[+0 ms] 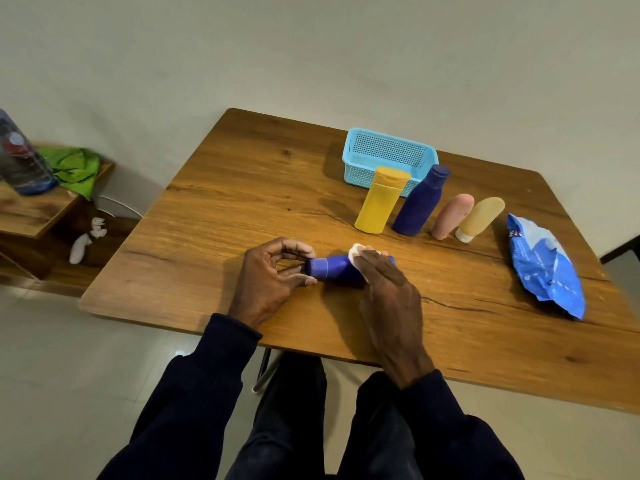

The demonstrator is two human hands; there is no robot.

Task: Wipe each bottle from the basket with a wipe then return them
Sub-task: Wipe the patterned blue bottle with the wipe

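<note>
A small blue bottle (334,267) lies on its side near the table's front edge. My left hand (273,278) pinches its cap end with fingertips and thumb. My right hand (384,285) presses a white wipe (356,252) against the bottle's body, fingers curled over it. Behind them stand a yellow bottle (381,200), a tall dark blue bottle (420,202), a pink bottle (452,216) and a tan bottle (479,218) in a row. The light blue basket (388,150) sits behind them with nothing visible inside.
A blue wipes packet (543,268) lies at the table's right side. To the left stands a low wooden shelf (34,209) with a green cloth (76,168) and a large water bottle (20,157). White crumpled wipes (86,237) lie below it.
</note>
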